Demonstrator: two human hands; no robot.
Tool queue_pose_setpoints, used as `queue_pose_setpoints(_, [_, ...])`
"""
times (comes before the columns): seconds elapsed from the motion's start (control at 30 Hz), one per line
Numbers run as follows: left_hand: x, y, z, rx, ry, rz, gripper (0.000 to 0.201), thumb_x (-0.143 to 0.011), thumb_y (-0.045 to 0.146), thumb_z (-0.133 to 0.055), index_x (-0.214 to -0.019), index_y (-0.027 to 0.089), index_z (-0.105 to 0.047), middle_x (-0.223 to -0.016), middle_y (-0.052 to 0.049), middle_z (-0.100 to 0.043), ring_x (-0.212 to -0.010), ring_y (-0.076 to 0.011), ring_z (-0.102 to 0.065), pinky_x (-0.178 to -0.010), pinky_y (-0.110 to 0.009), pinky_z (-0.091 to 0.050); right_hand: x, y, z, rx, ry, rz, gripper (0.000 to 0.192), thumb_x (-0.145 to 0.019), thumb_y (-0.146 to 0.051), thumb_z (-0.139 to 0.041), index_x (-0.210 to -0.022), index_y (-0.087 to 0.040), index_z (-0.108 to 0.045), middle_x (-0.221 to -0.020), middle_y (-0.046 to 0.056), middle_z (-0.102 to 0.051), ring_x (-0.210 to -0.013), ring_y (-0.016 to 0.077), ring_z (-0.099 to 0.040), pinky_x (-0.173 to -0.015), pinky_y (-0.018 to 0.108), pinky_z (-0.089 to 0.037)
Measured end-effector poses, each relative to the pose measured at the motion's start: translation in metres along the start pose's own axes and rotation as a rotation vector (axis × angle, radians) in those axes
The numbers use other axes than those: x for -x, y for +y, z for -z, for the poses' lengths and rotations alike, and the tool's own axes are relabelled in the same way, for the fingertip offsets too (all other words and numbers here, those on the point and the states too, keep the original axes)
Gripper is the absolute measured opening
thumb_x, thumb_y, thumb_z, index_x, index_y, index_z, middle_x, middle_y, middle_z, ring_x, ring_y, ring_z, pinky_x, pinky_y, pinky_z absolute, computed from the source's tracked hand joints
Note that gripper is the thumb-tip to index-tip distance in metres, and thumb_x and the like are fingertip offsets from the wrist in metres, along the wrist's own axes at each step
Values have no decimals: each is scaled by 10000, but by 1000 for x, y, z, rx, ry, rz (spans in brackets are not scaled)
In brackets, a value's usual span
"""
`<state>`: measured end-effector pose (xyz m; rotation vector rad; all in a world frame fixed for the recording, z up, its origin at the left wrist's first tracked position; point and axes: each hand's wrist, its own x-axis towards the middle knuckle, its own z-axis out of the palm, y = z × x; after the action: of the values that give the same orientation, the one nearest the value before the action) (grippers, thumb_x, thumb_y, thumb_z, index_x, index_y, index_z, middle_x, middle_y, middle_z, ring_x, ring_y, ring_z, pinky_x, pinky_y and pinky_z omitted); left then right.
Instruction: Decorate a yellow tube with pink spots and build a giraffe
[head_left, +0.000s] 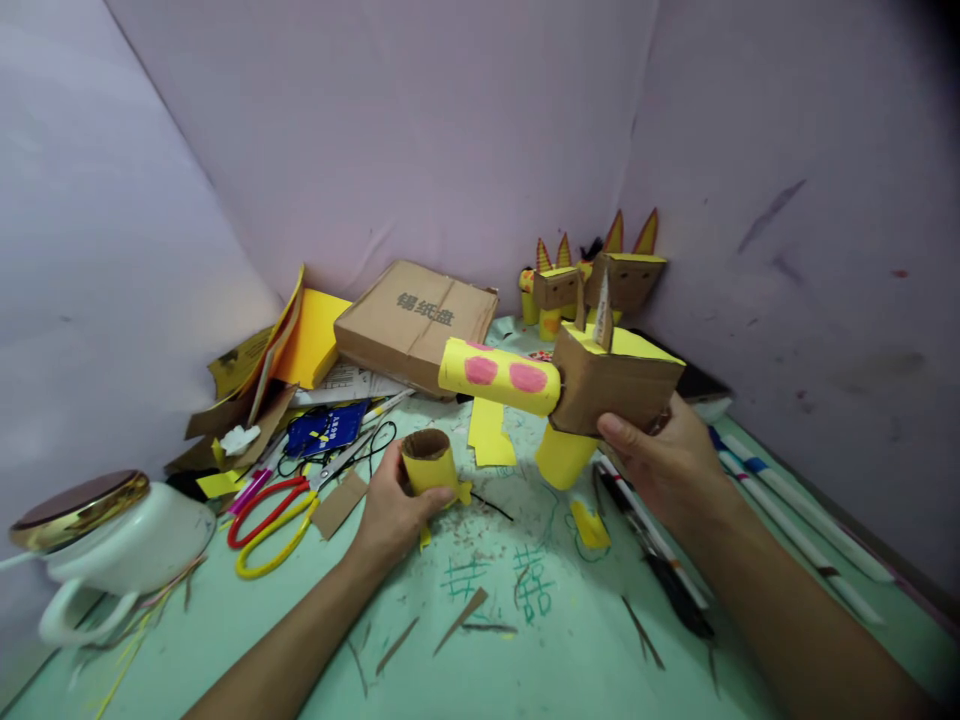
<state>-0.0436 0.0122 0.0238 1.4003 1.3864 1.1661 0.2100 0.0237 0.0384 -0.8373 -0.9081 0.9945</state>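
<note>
My left hand (397, 515) is closed around a short cardboard tube (430, 465) covered in yellow paper, its open end facing up. Small yellow paper scraps stick out near the thumb. My right hand (664, 450) grips the lower edge of a cardboard animal model (619, 385), with the thumb in front and the other fingers mostly hidden behind. The model has a boxy brown head with a yellow top and pointed ears. A yellow tube with pink spots (499, 375) extends from it to the left, and another yellow tube (564, 458) hangs below.
Red-and-yellow scissors (277, 520) lie left of my left hand, and a lidded white mug (135, 535) stands farther left. Behind are a flat cardboard box (416, 320) and similar finished-looking animals (626, 280). Markers (802, 540) and a black craft knife (679, 595) lie at right.
</note>
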Motion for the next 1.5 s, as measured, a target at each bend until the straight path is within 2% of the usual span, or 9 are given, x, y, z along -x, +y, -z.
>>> queue_pose_setpoints(0.2, [9,1,-8,-392,91,17,606,-569,321,-769,-1084,225,-462,-999,-41,-621,-923,-272,-574,-792,-371,-427,2,1,-3,3,45,-16,682,-450,-341,-882,-1070,-251,-613,-1075,57,-676,-1026,306,-618,-953,474,-465])
queue_pose_setpoints(0.5, [34,6,20,-367,-40,57,868,-438,303,-845,-1251,277,-541,-1231,-109,-594,-1086,-404,-539,-847,-411,-392,3,2,-1,92,124,-25,678,-449,-336,-863,-1061,-217,-596,-1082,86,-664,-1070,321,-593,-1043,529,-339])
queue_pose_setpoints(0.63, [23,7,52,-410,-115,24,781,-409,178,-816,-1167,235,-638,-824,-47,-682,-820,-302,-605,-689,-314,-413,4,2,-3,79,128,-16,606,-467,-312,-845,-1016,-217,-605,-1028,82,-680,-1025,299,-619,-997,465,-407])
queue_pose_setpoints(0.73, [13,12,64,-429,-264,-23,697,-532,161,-727,-1214,252,-612,-783,-8,-677,-668,-205,-581,-615,-273,-411,4,5,2,119,128,-3,543,-507,-297,-835,-996,-216,-612,-960,65,-695,-972,273,-646,-963,428,-443])
queue_pose_setpoints(0.87, [9,15,55,-327,-317,-121,543,-574,141,-677,-1111,221,-662,-883,-35,-698,-732,-201,-599,-637,-277,-454,4,6,6,137,137,-5,474,-515,-286,-830,-944,-224,-636,-922,74,-702,-965,277,-654,-961,436,-445])
queue_pose_setpoints(1.07, [9,4,40,-136,-477,-175,636,-590,103,-661,-1213,182,-561,-1168,-99,-639,-1032,-266,-599,-862,-353,-468,8,1,-3,128,128,-19,442,-445,-219,-831,-850,-284,-666,-993,84,-704,-1038,330,-630,-1048,525,-342])
queue_pose_setpoints(1.2, [10,0,36,-224,-465,-233,622,-602,139,-688,-1206,196,-549,-1166,-93,-640,-1074,-284,-585,-913,-376,-447,9,1,-5,174,102,-38,386,-491,-256,-821,-848,-302,-680,-1057,97,-685,-1096,333,-605,-1053,512,-349])
queue_pose_setpoints(1.4, [17,0,27,-437,-288,-29,1009,-474,410,-818,-1375,231,-401,-1189,-122,-617,-1094,-378,-566,-878,-433,-446,12,2,-8,185,76,-39,362,-499,-245,-815,-830,-315,-688,-1117,76,-671,-1184,324,-551,-1092,478,-310])
queue_pose_setpoints(1.5, [16,-3,32,-393,-326,-14,1156,-425,393,-841,-1438,183,-326,-1133,-141,-634,-917,-323,-630,-750,-364,-479,10,3,-8,183,117,-60,415,-435,-209,-832,-811,-299,-681,-1113,89,-674,-1172,348,-552,-1088,509,-291])
